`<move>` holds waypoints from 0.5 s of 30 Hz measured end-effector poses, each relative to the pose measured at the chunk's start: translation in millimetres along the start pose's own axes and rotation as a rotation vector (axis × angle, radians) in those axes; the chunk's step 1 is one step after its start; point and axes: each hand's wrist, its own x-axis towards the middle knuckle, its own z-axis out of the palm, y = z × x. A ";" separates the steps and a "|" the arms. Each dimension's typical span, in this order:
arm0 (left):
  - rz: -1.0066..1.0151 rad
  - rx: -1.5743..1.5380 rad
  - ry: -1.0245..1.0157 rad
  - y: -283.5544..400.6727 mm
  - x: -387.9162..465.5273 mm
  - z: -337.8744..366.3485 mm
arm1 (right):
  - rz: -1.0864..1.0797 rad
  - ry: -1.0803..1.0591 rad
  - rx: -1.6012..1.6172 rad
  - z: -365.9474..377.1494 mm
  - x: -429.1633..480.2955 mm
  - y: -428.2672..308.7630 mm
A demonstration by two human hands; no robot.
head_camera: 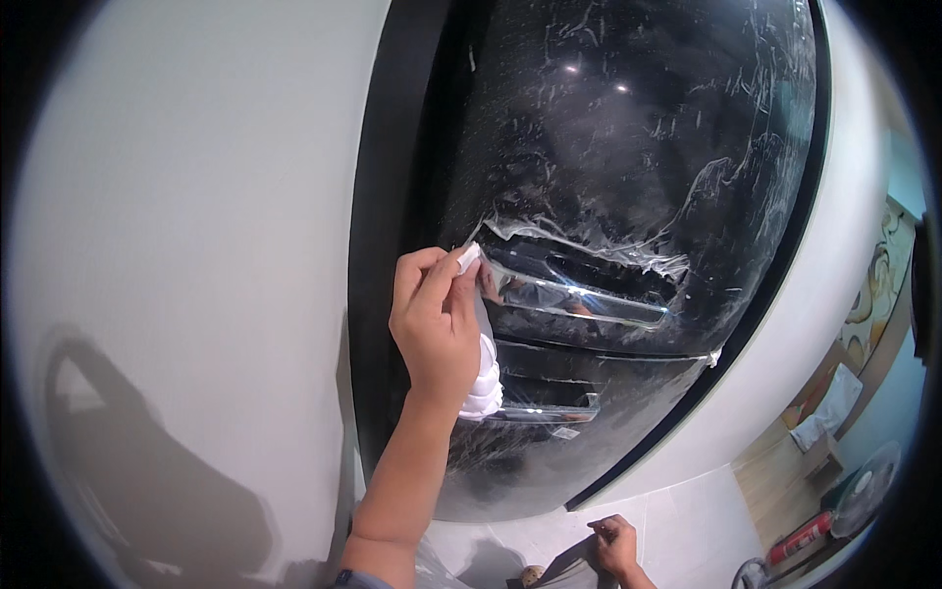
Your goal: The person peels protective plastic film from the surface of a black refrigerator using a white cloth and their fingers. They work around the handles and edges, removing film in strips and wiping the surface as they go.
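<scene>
My left hand [441, 309] is raised at the left end of the upper chrome handle [581, 298], its fingers closed on a white cloth [483, 383] that hangs down past the wrist. The handle sits on a glossy black appliance door [633, 147], which looks like a refrigerator's. Wrinkled clear plastic film [589, 243] is bunched along the recess above this handle, and whitish streaks mark the door. Below the seam is a second chrome handle [552, 416], partly behind the cloth. My right hand [617, 543] is low, at the bottom edge, with fingers curled; whether it holds anything is unclear.
Pale panels stand left [206, 184] and right [780, 412] of the appliance. Light floor tiles [684, 515] lie below. At the lower right are a red fire extinguisher [801, 537], a fan [868, 489] and a cardboard box [823, 460].
</scene>
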 end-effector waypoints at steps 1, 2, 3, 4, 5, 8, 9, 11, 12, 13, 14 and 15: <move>0.000 -0.047 -0.028 1.1 5.3 0.7 | 0.003 -0.007 -0.028 -0.9 -0.3 -0.1; -0.051 -0.138 -0.096 4.2 10.3 -1.2 | 0.010 -0.017 -0.053 -1.6 0.3 -0.5; -0.042 -0.102 -0.146 7.0 17.2 -3.8 | 0.020 -0.029 -0.075 -1.9 1.2 -1.1; -0.020 -0.087 -0.207 10.1 25.2 -7.8 | 0.001 -0.032 -0.078 -2.0 3.2 -1.5; 0.002 -0.069 -0.267 13.5 33.5 -10.8 | -0.007 -0.064 -0.075 -1.9 5.1 -1.8; 0.137 0.089 -0.459 29.3 53.4 -20.4 | -0.114 -0.139 -0.084 -1.8 14.7 -0.1; 0.170 0.143 -0.526 35.1 59.6 -19.2 | -0.080 -0.176 -0.088 -1.0 19.0 1.0; 0.158 0.225 -0.636 48.4 69.2 -14.3 | 0.011 -0.288 -0.126 0.7 27.6 3.6; 0.143 0.253 -0.702 54.4 74.9 -10.3 | 0.027 -0.317 -0.118 1.8 31.5 4.6; 0.171 0.259 -0.751 59.6 79.0 -5.8 | 0.017 -0.336 -0.118 5.0 35.9 4.8; 0.202 0.271 -0.787 64.3 82.0 -3.9 | 0.016 -0.355 -0.132 8.3 40.1 4.7; 0.111 0.271 -0.788 67.3 82.3 -1.8 | 0.017 -0.377 -0.146 12.6 43.5 4.0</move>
